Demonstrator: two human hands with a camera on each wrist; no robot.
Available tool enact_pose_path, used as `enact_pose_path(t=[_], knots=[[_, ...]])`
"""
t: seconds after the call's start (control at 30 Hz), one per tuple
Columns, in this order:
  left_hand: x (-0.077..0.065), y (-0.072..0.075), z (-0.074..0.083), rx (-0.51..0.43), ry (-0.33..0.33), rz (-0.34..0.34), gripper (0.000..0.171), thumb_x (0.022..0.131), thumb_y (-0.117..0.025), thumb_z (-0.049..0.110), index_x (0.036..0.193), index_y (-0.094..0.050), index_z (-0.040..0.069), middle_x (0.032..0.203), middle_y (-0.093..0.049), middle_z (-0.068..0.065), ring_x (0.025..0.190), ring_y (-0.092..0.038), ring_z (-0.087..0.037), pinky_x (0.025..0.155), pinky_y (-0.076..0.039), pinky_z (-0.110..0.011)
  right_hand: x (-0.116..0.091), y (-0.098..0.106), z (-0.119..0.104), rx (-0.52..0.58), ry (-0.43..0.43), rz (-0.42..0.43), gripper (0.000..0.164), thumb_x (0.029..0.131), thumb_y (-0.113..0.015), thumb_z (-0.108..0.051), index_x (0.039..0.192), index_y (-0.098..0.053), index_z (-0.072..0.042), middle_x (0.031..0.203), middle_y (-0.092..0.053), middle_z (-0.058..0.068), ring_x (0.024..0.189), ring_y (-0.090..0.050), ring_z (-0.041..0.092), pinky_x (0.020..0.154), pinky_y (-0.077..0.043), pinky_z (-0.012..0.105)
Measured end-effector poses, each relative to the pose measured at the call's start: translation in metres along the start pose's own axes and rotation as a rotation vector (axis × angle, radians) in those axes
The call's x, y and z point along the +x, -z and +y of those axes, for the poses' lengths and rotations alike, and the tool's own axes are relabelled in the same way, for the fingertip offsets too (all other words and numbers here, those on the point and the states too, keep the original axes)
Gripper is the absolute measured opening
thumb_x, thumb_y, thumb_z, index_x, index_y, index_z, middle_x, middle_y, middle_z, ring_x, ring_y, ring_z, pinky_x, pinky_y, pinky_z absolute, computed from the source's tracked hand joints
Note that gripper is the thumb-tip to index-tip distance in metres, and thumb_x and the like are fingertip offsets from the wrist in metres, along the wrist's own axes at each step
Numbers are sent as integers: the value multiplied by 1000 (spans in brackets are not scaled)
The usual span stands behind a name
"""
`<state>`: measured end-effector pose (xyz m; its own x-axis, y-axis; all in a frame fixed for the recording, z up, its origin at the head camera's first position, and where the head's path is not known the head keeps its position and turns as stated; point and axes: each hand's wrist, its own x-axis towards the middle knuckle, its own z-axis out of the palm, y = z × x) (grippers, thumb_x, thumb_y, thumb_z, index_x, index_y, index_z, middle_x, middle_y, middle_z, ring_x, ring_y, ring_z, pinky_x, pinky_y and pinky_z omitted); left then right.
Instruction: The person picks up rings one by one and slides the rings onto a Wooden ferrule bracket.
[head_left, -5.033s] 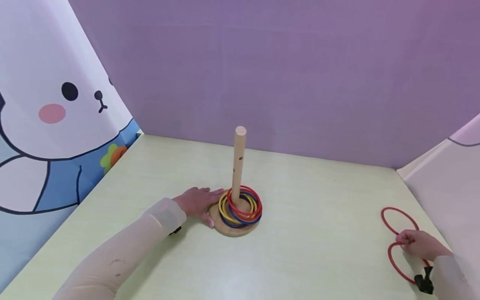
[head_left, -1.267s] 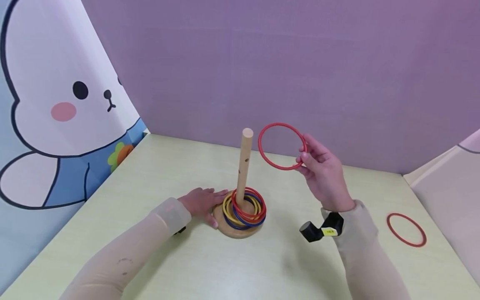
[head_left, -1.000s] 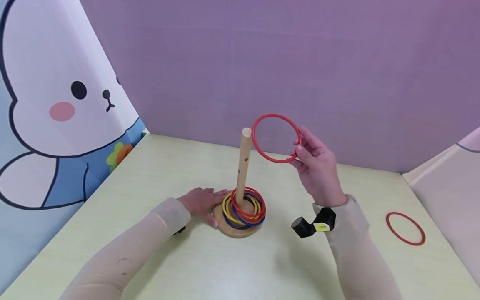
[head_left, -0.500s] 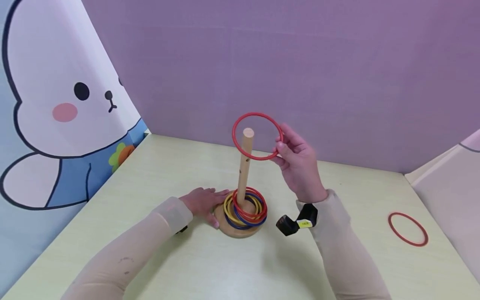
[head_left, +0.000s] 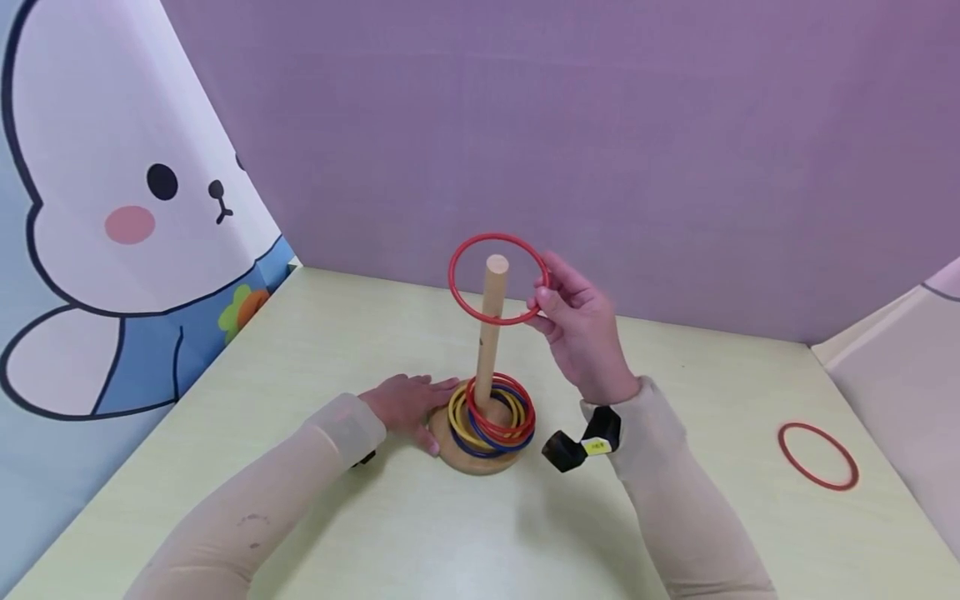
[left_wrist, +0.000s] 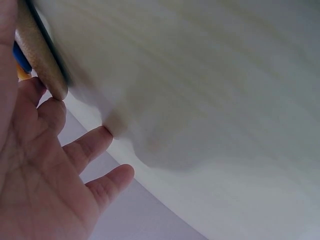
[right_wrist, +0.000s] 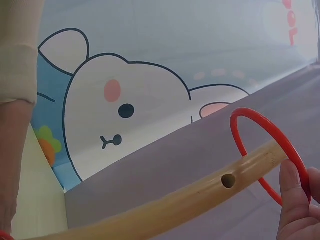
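My right hand [head_left: 588, 342] pinches a red ring [head_left: 452, 279] by its right edge, between thumb and fingers. The ring circles the upper end of an upright wooden peg [head_left: 487, 358]; in the right wrist view, the peg's tip passes inside the tilted red ring [right_wrist: 265, 123]. Several red, yellow and blue rings [head_left: 532, 417] lie loosely piled round the peg's foot on its round wooden base [head_left: 471, 467]. My left hand [head_left: 405, 404] rests at the left of that base with fingers spread, and fingertips touch the base's rim [left_wrist: 45, 70] in the left wrist view.
Another red ring [head_left: 782, 446] lies flat at the right of the pale table [head_left: 360, 533]. A purple cloth wall [head_left: 585, 125] stands behind the table, and a cartoon-printed panel [head_left: 67, 242] rises on the left.
Five seconds ago my right hand was at the far right with red rings. It has since carried one leftward, over the peg, and lowered it slightly. My left hand has stayed on the base.
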<state>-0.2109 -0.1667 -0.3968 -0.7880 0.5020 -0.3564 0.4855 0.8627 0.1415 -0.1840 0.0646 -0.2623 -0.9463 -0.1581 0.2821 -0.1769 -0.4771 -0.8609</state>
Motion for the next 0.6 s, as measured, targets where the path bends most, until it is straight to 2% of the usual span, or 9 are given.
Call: enact_pose_path(t=[0.3,0.6], knots=[[1,2,2,-12,32,-9,96,71,-77,54,151,-31,26,157,-24,8,139,-31,-34,109,-27,-55,0,0,3,-20,-9,2,49,96,-38,14,144,-33,8,90,-55,1,71,-58,7,70,-54,19],[0,1,3,-1,18,-13,95,72,-76,54,151,-31,25,157,-23,8,139,-30,-35,109,-27,-54,-2,4,7,-26,-41,16,49,97,-40,11,145,-34,5,92,-54,1,72,-59,7,71,-55,19]])
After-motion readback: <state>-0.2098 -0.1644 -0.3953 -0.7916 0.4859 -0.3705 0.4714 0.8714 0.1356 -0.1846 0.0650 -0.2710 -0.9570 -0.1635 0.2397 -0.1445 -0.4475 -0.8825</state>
